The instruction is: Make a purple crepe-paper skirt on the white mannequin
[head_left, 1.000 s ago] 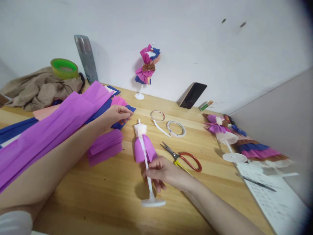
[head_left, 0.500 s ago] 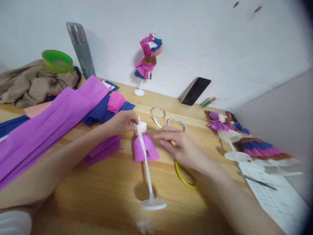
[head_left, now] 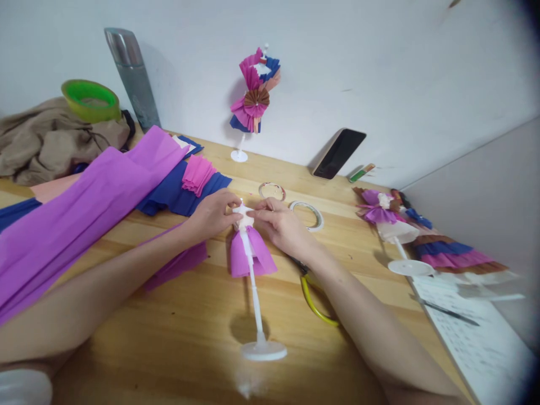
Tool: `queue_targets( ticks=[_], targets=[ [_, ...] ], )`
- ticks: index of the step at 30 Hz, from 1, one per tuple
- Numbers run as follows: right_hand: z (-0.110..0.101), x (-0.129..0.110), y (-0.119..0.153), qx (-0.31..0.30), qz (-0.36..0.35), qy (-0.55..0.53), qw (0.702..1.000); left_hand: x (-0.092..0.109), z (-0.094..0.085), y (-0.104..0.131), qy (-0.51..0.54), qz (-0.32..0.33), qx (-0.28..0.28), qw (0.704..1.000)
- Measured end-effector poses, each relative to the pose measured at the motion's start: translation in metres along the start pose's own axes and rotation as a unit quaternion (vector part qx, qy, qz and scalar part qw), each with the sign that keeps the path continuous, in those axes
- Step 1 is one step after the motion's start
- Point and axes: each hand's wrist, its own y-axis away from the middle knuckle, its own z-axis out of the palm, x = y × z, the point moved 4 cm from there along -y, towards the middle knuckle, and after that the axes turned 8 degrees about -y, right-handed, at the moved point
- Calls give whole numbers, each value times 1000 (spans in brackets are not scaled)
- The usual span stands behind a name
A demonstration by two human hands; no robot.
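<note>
A miniature white dress form [head_left: 254, 298] tilts on its round base at the middle of the table, clothed in a purple crepe-paper skirt [head_left: 262, 260]. My left hand [head_left: 213, 212] pinches its upper body from the left, thumb and fingers by the shoulder. From the other side, my right hand [head_left: 282, 224] has its fingertips closed at the white bodice [head_left: 246, 218]. Whether a bit of white tape lies between the fingertips is too small to tell. Yellow-handled scissors [head_left: 316, 304] lie partly under my right forearm.
A tape roll [head_left: 307, 216] and a thin ring [head_left: 272, 192] lie beyond my right hand. Purple crepe paper [head_left: 97, 197] and blue paper [head_left: 164, 188] spread at left. Another dressed form [head_left: 253, 101], a phone [head_left: 340, 153] and a bottle [head_left: 135, 79] stand along the wall.
My right hand has moved left and up from beside the skirt to the bodice, its fingers now at the form. A white strip near that hand no longer shows by the ring.
</note>
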Motion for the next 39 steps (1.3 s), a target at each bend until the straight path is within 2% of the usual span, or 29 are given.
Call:
queue_targets(
  ticks=[3,8,13,21,32,36,39],
  targets=[
    [0,4,-5,25,26,-34,999,-5,2,-2,12,-13,-4,1000],
    [5,16,-14,48,115,-95,988,-12,7,-4,42,-45,-19,998],
    [12,24,-15,67,173,-128,974,-11,12,-4,72,-68,-38,994],
    [19,31,-14,91,206,-162,961,-3,12,-6,114,-109,-52,986],
    [17,24,-11,95,210,-156,960,1,8,-6,139,-134,-58,979],
    [14,23,-10,91,203,-153,963,4,-2,-7,143,-141,-55,978],
    [8,22,-7,99,203,-148,963,9,-18,-8,130,-130,-56,981]
  ],
)
